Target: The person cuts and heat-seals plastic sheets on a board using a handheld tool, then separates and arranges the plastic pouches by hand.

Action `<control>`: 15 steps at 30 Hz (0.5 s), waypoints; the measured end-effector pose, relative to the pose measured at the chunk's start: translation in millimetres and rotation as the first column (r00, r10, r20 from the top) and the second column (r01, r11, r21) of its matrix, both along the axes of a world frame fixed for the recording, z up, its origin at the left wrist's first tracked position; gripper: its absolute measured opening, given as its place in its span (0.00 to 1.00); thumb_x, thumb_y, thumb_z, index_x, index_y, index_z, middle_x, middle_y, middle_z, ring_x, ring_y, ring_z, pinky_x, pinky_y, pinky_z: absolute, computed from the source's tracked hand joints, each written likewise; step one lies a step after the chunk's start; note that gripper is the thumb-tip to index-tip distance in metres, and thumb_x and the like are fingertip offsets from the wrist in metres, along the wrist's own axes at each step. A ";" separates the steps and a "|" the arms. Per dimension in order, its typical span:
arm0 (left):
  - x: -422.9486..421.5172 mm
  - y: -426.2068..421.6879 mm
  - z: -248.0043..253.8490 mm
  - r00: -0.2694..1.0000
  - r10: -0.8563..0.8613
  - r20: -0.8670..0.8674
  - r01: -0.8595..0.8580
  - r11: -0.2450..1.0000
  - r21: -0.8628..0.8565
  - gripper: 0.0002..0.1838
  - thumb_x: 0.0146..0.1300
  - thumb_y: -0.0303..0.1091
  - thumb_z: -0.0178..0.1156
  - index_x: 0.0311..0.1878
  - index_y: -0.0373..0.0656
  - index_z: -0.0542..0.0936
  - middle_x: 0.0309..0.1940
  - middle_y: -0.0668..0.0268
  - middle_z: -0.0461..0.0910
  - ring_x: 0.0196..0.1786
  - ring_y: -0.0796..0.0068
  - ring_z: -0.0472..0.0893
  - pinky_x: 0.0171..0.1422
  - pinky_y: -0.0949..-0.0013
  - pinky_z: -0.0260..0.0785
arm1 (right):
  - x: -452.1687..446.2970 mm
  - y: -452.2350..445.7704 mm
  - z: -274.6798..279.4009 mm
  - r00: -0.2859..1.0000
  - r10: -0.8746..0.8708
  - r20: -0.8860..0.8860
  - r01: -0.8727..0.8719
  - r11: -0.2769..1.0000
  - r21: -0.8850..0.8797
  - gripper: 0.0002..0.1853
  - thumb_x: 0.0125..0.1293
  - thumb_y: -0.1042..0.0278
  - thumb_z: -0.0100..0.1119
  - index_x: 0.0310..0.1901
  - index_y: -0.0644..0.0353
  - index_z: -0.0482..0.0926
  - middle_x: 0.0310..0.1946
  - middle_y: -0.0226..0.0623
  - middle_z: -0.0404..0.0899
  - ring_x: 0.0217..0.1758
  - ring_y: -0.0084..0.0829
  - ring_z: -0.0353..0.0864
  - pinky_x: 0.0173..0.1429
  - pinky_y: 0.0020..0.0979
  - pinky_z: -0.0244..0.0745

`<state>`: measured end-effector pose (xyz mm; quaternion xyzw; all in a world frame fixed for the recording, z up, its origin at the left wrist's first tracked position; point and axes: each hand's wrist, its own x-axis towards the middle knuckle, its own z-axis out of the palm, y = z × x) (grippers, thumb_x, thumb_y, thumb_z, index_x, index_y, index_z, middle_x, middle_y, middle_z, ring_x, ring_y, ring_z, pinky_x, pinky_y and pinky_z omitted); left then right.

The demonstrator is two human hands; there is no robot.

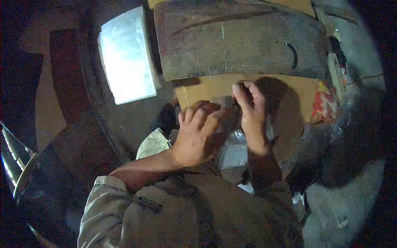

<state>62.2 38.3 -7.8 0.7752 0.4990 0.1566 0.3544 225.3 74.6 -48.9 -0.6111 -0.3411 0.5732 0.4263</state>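
My left hand (pixel 197 131) is in front of my chest, its back toward me and its fingers curled. Whatever its fingertips hold, if anything, is hidden. To its right my right hand (pixel 252 109) is raised, thumb pressed toward the bent fingers in a pinch. A thin, see-through patch shows faintly between the two hands, too blurred to name. Clear plastic (pixel 235 155) lies below the hands, near my lap. Just beyond the fingers are a yellowish-brown flat sheet (pixel 206 87) and a worn wooden board (pixel 244 45).
A stack of whitish, shiny sheets (pixel 129 58) lies left of the board. A dark curved strip (pixel 292 56) rests on the board. At the right are a red, yellow and white wrapper (pixel 324 103) and crumpled clear plastic (pixel 341 124). The surroundings are dim.
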 end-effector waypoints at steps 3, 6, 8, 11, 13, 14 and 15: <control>9.8 2.9 -1.6 0.997 0.030 -0.077 -0.027 0.999 0.045 0.38 0.51 0.50 0.63 0.65 0.50 0.65 0.57 0.57 0.64 0.63 0.53 0.60 0.59 0.50 0.50 | 2.9 3.1 -6.6 1.000 -0.009 -0.007 0.009 1.000 -0.005 0.05 0.64 0.70 0.57 0.39 0.61 0.76 0.32 0.26 0.77 0.35 0.16 0.73 0.44 0.22 0.69; 16.2 11.8 2.8 0.979 0.028 -0.203 -0.017 0.998 0.056 0.40 0.55 0.57 0.59 0.68 0.51 0.62 0.60 0.57 0.63 0.65 0.52 0.57 0.60 0.48 0.48 | 4.7 -2.7 -26.2 0.992 -0.026 -0.124 0.040 0.994 0.106 0.08 0.64 0.71 0.58 0.43 0.63 0.76 0.36 0.29 0.78 0.41 0.18 0.73 0.48 0.21 0.67; 17.9 16.6 1.2 0.975 0.035 -0.221 -0.026 0.999 0.042 0.41 0.55 0.60 0.57 0.69 0.51 0.62 0.61 0.56 0.62 0.67 0.51 0.56 0.61 0.47 0.47 | 6.1 -6.9 -30.4 0.968 -0.091 -0.233 0.100 0.995 0.028 0.08 0.63 0.76 0.54 0.44 0.62 0.75 0.37 0.29 0.78 0.41 0.18 0.74 0.47 0.22 0.69; 21.8 20.2 -3.2 0.963 0.050 -0.266 -0.041 0.998 0.041 0.42 0.56 0.64 0.53 0.69 0.51 0.61 0.63 0.55 0.60 0.70 0.49 0.52 0.61 0.45 0.45 | -2.0 -13.9 -31.5 0.923 -0.249 -0.295 0.237 0.969 -0.075 0.10 0.62 0.80 0.52 0.45 0.62 0.74 0.39 0.30 0.77 0.41 0.19 0.74 0.47 0.23 0.70; 23.7 23.0 -5.6 0.952 0.095 -0.293 -0.076 0.994 0.076 0.44 0.55 0.68 0.51 0.69 0.51 0.62 0.65 0.55 0.59 0.70 0.49 0.51 0.62 0.44 0.43 | -4.4 -12.8 -29.7 0.906 -0.338 -0.254 0.323 0.941 -0.098 0.09 0.62 0.80 0.53 0.45 0.62 0.74 0.39 0.30 0.77 0.41 0.20 0.74 0.47 0.23 0.70; 23.6 21.7 -14.3 0.950 0.104 -0.294 -0.081 0.993 0.089 0.45 0.53 0.71 0.49 0.69 0.52 0.62 0.66 0.55 0.58 0.70 0.50 0.51 0.64 0.42 0.41 | -3.4 -7.7 -24.5 0.912 -0.283 -0.296 0.266 0.959 -0.097 0.08 0.63 0.77 0.54 0.45 0.62 0.74 0.38 0.30 0.78 0.41 0.19 0.74 0.47 0.23 0.70; 24.2 24.7 -15.1 0.950 0.103 -0.295 -0.081 0.993 0.087 0.45 0.53 0.71 0.49 0.69 0.52 0.62 0.66 0.55 0.58 0.70 0.50 0.51 0.64 0.42 0.41 | -2.9 -3.2 -19.3 0.913 -0.227 -0.339 0.207 0.974 -0.093 0.08 0.64 0.74 0.56 0.44 0.63 0.74 0.38 0.29 0.78 0.41 0.19 0.74 0.46 0.23 0.70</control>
